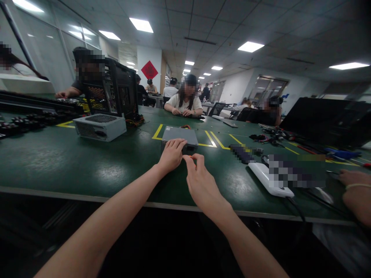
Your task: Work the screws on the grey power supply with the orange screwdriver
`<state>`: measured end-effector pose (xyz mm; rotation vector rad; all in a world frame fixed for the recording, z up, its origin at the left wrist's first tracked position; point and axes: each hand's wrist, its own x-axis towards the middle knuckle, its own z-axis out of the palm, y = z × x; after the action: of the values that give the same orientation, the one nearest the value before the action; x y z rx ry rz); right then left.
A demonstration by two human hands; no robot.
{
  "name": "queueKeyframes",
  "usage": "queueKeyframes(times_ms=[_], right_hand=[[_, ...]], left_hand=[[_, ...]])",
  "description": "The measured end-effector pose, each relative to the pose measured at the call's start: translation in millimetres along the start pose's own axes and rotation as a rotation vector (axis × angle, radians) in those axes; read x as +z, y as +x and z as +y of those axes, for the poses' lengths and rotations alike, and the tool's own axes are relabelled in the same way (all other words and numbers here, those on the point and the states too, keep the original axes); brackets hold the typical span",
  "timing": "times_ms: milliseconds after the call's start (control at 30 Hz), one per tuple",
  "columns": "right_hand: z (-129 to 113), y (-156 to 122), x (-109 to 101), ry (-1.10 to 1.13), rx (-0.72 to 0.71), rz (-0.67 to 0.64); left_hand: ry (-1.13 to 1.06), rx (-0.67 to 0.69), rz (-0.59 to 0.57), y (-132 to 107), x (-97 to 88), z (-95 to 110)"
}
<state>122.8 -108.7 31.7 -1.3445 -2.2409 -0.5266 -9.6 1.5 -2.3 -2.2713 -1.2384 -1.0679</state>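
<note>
One grey power supply unit sits on the green tabletop at the centre of the frame, with a small cable bundle showing behind its far edge. My left hand rests on its near top edge, the fingers close together and bent over the housing; whether the thumb beneath holds anything I cannot tell. My right hand is just below the unit's near right corner, thumb and forefinger drawn towards each other beside the left fingertips. I cannot make out whether something small is pinched between them.

As I judge it, the step is fine fingertip work close to the near face, so I would bear down lightly and evenly with the left hand, lest the housing slide on the smooth surface. The right wrist is best held low, with short movements that leave the dark socket in sight. I would hold my right forearm clear of the white casing at the right of the frame, since a co-worker's hand reaches in at that edge. The second power supply unit and black computer case, at the left, stand well apart from my fingers.
</note>
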Motion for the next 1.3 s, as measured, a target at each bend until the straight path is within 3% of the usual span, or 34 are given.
queueKeyframes(times_ms=[267, 500, 700, 867, 1067, 1233, 1300], right_hand=[[7.8, 8.5, -4.2, -0.132, 0.197, 0.124], [1.5, 4.7, 0.6, -0.091, -0.107, 0.084], [5.6, 8.8, -1.5, -0.076, 0.124, 0.129], [2.7, 1.4, -0.5, -0.079, -0.088, 0.084], [8.0, 5.4, -1.3, -0.085, 0.152, 0.111], [4.9, 1.6, 1.3, -0.029, -0.031, 0.073], [5.4, 1.3, 3.0, -0.033, -0.026, 0.071]], left_hand=[[0.003, -0.003, 0.005, -1.1, 0.1, 1.2], [0.007, 0.007, 0.005, -1.0, 0.7, 0.0], [0.012, 0.013, -0.005, -1.3, 0.0, 0.8], [0.007, 0.003, -0.01, -0.9, 1.1, 0.4], [-0.004, 0.002, 0.003, -1.3, 2.6, -0.2], [0.006, -0.009, 0.005, -1.4, 3.0, 0.5], [0.011, -0.011, 0.0, -1.0, 2.6, 0.8]])
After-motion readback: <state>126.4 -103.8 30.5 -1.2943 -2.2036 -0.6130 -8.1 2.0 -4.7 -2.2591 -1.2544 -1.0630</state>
